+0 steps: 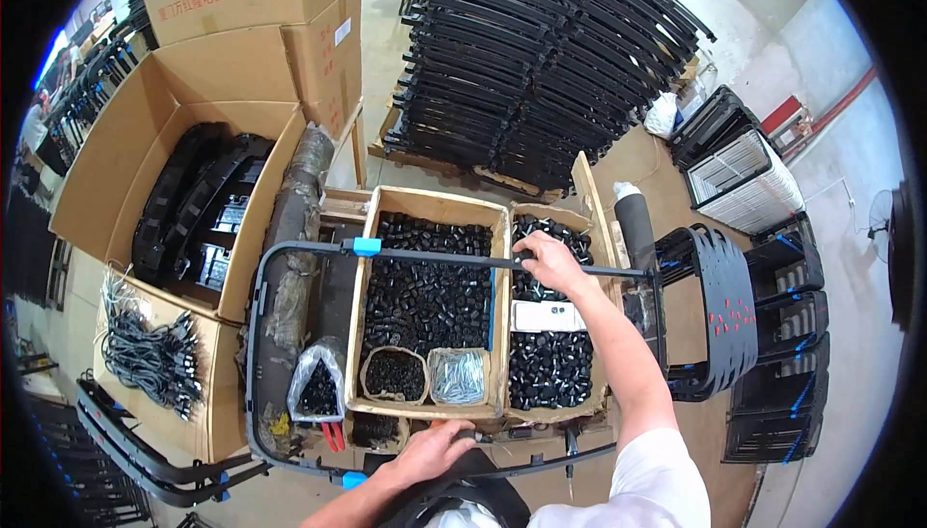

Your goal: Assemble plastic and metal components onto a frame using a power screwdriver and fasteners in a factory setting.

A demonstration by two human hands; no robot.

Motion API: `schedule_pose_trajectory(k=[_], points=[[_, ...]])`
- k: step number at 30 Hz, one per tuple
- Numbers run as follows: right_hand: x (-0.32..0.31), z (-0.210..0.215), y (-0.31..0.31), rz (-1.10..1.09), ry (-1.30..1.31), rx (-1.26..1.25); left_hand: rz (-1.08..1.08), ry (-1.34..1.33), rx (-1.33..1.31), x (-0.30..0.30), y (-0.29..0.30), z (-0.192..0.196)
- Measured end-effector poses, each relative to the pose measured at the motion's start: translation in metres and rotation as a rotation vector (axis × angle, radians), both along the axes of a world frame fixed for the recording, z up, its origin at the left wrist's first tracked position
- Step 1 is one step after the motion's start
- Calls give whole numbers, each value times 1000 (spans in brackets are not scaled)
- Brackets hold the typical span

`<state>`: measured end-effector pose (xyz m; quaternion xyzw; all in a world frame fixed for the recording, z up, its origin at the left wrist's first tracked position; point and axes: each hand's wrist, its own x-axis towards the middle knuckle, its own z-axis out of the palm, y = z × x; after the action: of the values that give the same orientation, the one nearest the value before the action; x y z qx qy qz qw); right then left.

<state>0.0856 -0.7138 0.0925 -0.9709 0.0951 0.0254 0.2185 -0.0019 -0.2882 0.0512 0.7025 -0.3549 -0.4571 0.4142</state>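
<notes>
My right hand (548,263) reaches forward and grips the far bar of a thin black frame (425,256) that lies across two open cardboard boxes. My left hand (435,449) holds the near edge of the same frame, close to my body. The larger box (428,301) is full of small black plastic parts and holds two small bowls, one with black parts, one with metal screws (459,376). The narrower box (550,354) to the right also holds black parts, with a white phone (547,316) lying on them.
A tall stack of black frames (550,55) stands on a pallet ahead. An open carton with black parts (198,209) and a bundle of cables (145,354) are at left. Black frames and crates (772,354) stand at right. A clear bag of parts (317,388) sits beside the boxes.
</notes>
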Motion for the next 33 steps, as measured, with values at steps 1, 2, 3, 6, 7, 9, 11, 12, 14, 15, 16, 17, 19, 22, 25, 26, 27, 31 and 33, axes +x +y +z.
schedule_pose_trajectory(k=[1,2,3,6,7,9,11,12,14,15,16,17,19,22,25,26,27,31,33], points=[[0,-1,2,15,-4,-16,25,-14,1,-2,4,4],[-1,-3,2,55,-39,-54,65,-23,-11,-5,9,9],[-2,-4,1,57,-29,-68,107,-22,-24,-10,12,14],[1,-5,4,9,-17,-132,197,-15,-30,-22,19,33],[6,-6,6,-29,3,-178,197,-36,33,-28,21,34],[12,-6,11,-91,23,-262,232,-100,50,-46,25,25],[15,-7,11,-118,28,-295,266,-116,89,-61,26,22],[14,-10,10,-126,16,-304,283,-117,99,-70,25,23],[16,-15,10,-123,-25,-274,320,-137,99,-88,26,15],[16,-18,8,-141,-11,-246,350,-151,81,-99,27,12],[17,-19,8,-156,9,-216,353,-147,102,-108,28,12],[16,-24,3,-179,-4,-208,353,-195,118,-115,26,14],[20,-22,2,-168,105,-148,383,-261,129,-128,26,13],[23,-1,-6,-132,380,-5,458,-260,63,-142,26,8],[18,4,12,-175,229,-220,462,-244,45,-148,24,7],[17,-3,10,-183,119,-333,459,-238,55,-151,22,7],[15,-7,6,-205,180,-320,399,-253,44,-155,20,6],[17,-25,14,-235,145,-303,291,-205,2,-161,13,-1],[18,-43,7,-204,-78,-208,242,-185,-59,-162,0,-5]])
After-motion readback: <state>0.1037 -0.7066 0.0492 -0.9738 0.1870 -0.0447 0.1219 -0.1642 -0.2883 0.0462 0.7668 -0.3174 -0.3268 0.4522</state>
